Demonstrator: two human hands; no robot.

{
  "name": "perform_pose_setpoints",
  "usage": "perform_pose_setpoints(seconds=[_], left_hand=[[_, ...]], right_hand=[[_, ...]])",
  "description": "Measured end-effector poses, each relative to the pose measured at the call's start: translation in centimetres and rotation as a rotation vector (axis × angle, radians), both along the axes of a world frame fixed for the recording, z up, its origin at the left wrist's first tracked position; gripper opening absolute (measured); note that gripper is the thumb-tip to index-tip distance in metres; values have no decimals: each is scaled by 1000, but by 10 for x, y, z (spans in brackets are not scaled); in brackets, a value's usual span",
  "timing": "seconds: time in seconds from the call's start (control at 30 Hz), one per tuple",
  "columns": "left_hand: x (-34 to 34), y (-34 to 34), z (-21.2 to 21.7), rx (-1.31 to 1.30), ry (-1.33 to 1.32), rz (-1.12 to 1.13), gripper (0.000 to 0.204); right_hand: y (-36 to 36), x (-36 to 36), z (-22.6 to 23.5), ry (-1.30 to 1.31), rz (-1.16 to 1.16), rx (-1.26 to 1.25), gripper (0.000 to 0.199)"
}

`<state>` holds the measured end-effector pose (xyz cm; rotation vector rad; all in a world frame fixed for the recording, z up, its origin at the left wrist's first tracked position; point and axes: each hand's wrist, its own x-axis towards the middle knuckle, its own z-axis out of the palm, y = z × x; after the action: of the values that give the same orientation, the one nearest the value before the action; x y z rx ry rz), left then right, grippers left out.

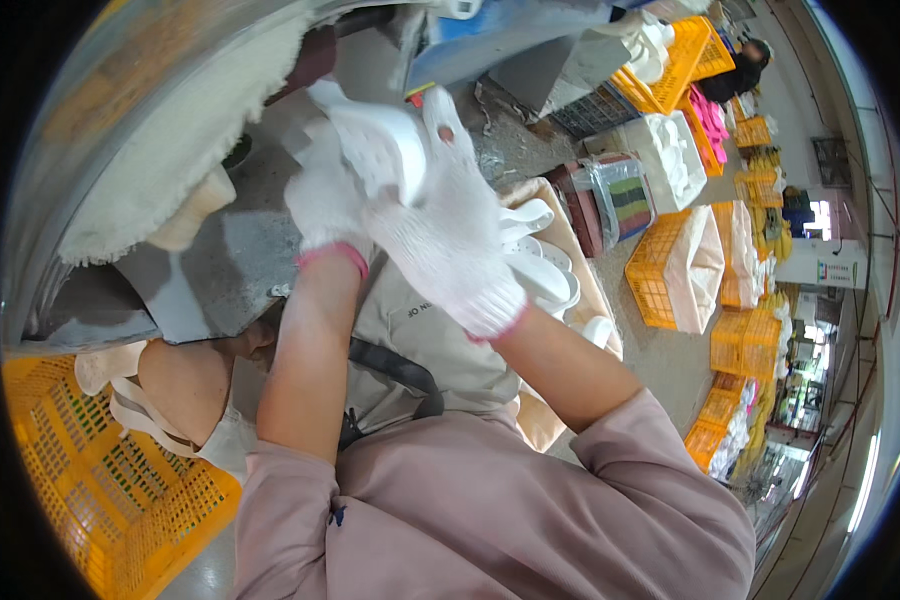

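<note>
A white moulded clog point(388, 135) is between my two hands, in front of a grey machine. My left hand point(322, 190), in a white knitted glove with a pink cuff, is closed round its left and lower side. On the near right side, my right hand point(450, 225), gloved the same way, grips it with the thumb raised; a small hole shows in that glove. Most of the fingertips are hidden behind the clog and gloves. Several more white clogs point(538, 272) lie in a cloth-lined basket point(610, 318) beside my right forearm.
A large fluffy white wheel point(195, 120) curves along the upper left. Below it, beige pieces point(110, 368) hang over a yellow crate point(100, 480). Yellow crates point(660, 270) and a plastic-wrapped stack point(615, 200) stand right. A person point(745, 72) is far back.
</note>
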<state>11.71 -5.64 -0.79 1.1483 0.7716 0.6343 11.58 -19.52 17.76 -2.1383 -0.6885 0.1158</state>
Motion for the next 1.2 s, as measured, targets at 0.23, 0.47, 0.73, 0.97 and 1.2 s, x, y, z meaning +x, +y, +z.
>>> perform_pose_setpoints(seconds=[0.23,0.47,0.73,0.97,1.2], left_hand=[[-56,86,-21,575,699,-126,62],[-150,63,67,644,644,-389,49],[-52,-29,45,-302,-351,-15,31],[-1,-18,58,-113,18,79,46],[16,27,-7,921,599,21,39]], right_hand=[[74,41,-33,34,98,137,48],[106,87,-80,-917,444,-94,11],[44,19,12,-50,344,-415,51],[-9,8,-5,-132,308,-94,72],[67,46,-20,-481,428,-374,25]])
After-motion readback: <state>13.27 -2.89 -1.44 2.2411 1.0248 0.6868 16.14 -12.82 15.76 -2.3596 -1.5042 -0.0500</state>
